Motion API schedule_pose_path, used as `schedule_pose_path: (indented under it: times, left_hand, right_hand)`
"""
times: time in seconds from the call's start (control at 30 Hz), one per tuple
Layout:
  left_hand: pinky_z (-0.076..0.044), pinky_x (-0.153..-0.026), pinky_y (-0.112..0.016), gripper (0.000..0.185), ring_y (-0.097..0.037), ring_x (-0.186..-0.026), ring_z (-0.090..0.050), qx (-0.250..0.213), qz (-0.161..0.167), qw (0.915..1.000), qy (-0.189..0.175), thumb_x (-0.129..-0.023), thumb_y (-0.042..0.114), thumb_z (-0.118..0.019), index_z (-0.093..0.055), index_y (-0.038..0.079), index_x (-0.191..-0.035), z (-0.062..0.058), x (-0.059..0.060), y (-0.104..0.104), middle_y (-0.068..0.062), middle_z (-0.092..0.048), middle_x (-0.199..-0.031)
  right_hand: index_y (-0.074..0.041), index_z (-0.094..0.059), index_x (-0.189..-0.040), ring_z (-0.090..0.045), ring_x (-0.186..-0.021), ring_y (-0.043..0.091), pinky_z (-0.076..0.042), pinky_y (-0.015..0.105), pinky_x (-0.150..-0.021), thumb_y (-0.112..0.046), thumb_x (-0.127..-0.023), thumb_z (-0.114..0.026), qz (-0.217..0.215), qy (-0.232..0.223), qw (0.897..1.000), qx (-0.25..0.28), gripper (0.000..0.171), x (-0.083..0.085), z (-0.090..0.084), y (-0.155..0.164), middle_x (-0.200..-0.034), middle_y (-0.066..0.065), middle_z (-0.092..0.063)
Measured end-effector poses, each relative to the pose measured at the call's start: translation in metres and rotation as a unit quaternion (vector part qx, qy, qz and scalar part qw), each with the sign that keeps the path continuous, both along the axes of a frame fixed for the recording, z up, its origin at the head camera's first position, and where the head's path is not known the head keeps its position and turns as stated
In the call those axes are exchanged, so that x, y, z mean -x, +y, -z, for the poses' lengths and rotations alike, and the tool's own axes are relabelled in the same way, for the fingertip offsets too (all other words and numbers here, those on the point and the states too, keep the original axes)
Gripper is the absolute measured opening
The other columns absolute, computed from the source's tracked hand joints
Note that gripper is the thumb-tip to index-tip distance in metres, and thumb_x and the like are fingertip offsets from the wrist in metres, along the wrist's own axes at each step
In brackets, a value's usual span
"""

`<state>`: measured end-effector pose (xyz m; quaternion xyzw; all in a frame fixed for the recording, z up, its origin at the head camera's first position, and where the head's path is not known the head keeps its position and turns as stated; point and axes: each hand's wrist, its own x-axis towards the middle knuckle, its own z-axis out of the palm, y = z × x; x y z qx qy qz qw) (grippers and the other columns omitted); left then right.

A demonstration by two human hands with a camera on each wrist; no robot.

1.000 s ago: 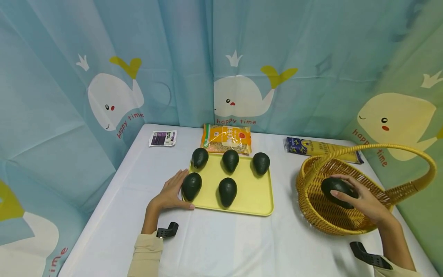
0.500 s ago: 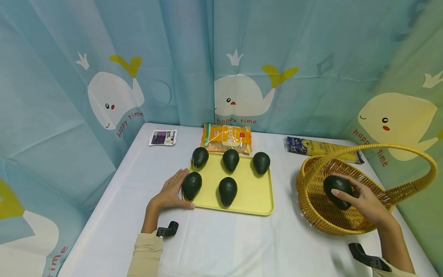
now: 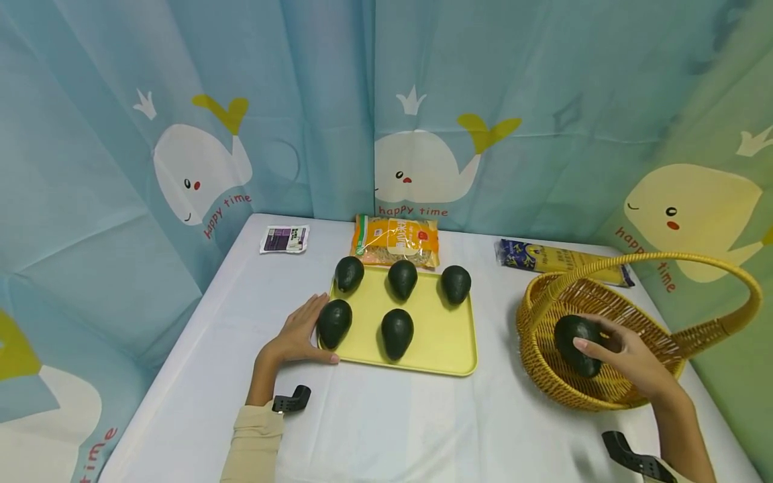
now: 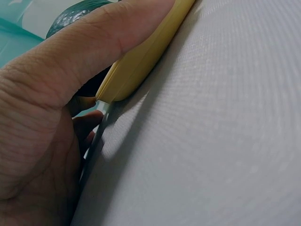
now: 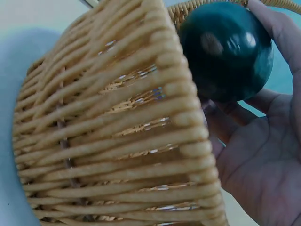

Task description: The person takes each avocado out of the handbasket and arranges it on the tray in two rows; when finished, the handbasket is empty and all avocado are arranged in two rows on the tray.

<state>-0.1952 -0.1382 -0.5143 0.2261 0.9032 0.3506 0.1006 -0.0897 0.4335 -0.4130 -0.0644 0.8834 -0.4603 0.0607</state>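
My right hand (image 3: 631,355) grips a dark green avocado (image 3: 575,347) within the rim of the yellow wicker basket (image 3: 528,335). In the right wrist view, the fingers and thumb curl round the avocado (image 5: 225,52), just beyond the basket's woven side (image 5: 117,122). Whether it touches the basket floor I cannot tell. My left hand (image 3: 296,339) rests against the left front corner of a yellow tray (image 3: 447,345), its fingers extended along the side and its thumb on the front edge. Several avocados lie on the tray, the nearest (image 3: 335,325) beside my left fingers.
An orange food packet (image 3: 395,240) lies behind the tray. To its left is a small white and purple packet (image 3: 285,240). A long blue and yellow packet (image 3: 543,256) lies behind the basket, whose tall handle (image 3: 682,256) arches over it. Patterned curtains enclose the white table (image 3: 386,429).
My right hand has moved slightly left and toward me inside the basket's outline, and the avocado in it has turned more lengthwise. The left hand, the tray and its avocados stay in place.
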Motion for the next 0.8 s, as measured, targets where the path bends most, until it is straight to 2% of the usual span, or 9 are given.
schedule_pose_path:
  times: [0.07,0.27,0.37,0.53,0.8]
  left_hand:
    - [-0.013,-0.118,-0.062,0.131,-0.036,-0.152,-0.009,0.000,0.002,1.0000,0.001,-0.058,0.052,-0.087,-0.014,0.005,-0.157,0.000,0.000,0.000,-0.016,-0.012,-0.164]
    - [-0.013,-0.118,-0.062,0.131,-0.036,-0.152,-0.009,-0.001,0.007,1.0000,0.005,-0.059,0.052,-0.087,-0.014,0.005,-0.157,0.001,0.001,-0.001,-0.016,-0.013,-0.164]
    - [-0.012,-0.119,-0.061,0.131,-0.036,-0.152,-0.009,-0.002,0.007,1.0000,0.004,-0.059,0.052,-0.088,-0.014,0.005,-0.157,0.001,0.001,-0.001,-0.016,-0.013,-0.164]
    - [-0.013,-0.119,-0.061,0.131,-0.037,-0.152,-0.009,-0.003,0.006,1.0000,0.006,-0.058,0.051,-0.088,-0.014,0.005,-0.157,0.001,0.000,-0.001,-0.017,-0.013,-0.164]
    - [-0.013,-0.118,-0.062,0.131,-0.037,-0.152,-0.010,-0.005,0.007,0.9999,0.007,-0.058,0.051,-0.087,-0.014,0.004,-0.156,0.000,0.000,0.000,-0.017,-0.013,-0.164]
  right_hand:
    - [-0.030,-0.046,-0.133,-0.070,-0.085,0.010,-0.059,0.031,-0.068,-0.007,-0.099,-0.050,-0.009,0.005,1.000,0.013,0.041,-0.001,-0.001,-0.004,-0.105,-0.021,-0.063]
    - [-0.008,-0.042,-0.142,-0.066,-0.097,0.005,-0.058,0.029,-0.072,0.000,-0.098,-0.049,-0.042,0.036,0.998,0.034,0.045,-0.002,0.003,-0.013,-0.122,-0.019,-0.056]
    - [0.000,-0.036,-0.145,-0.065,-0.102,0.005,-0.059,0.032,-0.073,0.006,-0.097,-0.047,-0.071,0.038,0.995,0.065,0.049,0.000,0.006,-0.017,-0.130,-0.015,-0.053]
    - [0.006,-0.035,-0.143,-0.067,-0.101,0.010,-0.061,0.037,-0.070,0.012,-0.094,-0.047,-0.120,0.047,0.987,0.100,0.051,0.003,0.004,-0.023,-0.131,-0.004,-0.054]
    - [0.009,-0.041,-0.138,-0.068,-0.098,0.007,-0.061,0.036,-0.068,0.015,-0.091,-0.052,-0.121,0.080,0.987,0.075,0.048,-0.002,-0.008,-0.035,-0.126,-0.003,-0.056]
